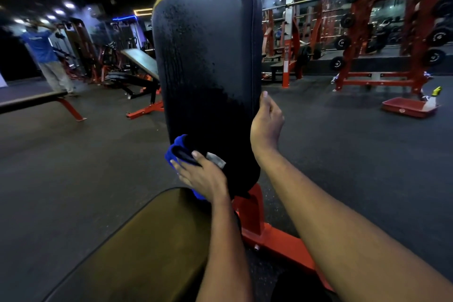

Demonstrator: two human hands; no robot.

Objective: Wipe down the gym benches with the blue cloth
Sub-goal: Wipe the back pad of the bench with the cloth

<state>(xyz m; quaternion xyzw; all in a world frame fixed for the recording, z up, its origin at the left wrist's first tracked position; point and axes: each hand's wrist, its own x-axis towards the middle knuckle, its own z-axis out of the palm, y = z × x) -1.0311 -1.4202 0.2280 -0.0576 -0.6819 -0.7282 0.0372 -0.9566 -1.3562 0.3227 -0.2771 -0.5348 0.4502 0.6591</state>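
One blue cloth (175, 148), soft and bunched, sits low on the upright backrest pad (208, 44). The left hand (199, 175) presses it there with fairly straight, spread fingers. It probably weighs next to nothing and folds at will (so a flat palm should serve better than a pinch). The pad above looks damp and slick. The right hand (266, 125) curls round the pad's right edge. Well off, a spray bottle (431, 102) stands in a red tray (404, 111).

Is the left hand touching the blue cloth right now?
Touching. Head view: left hand presses the blue cloth against the backrest, cloth showing past its fingertips.
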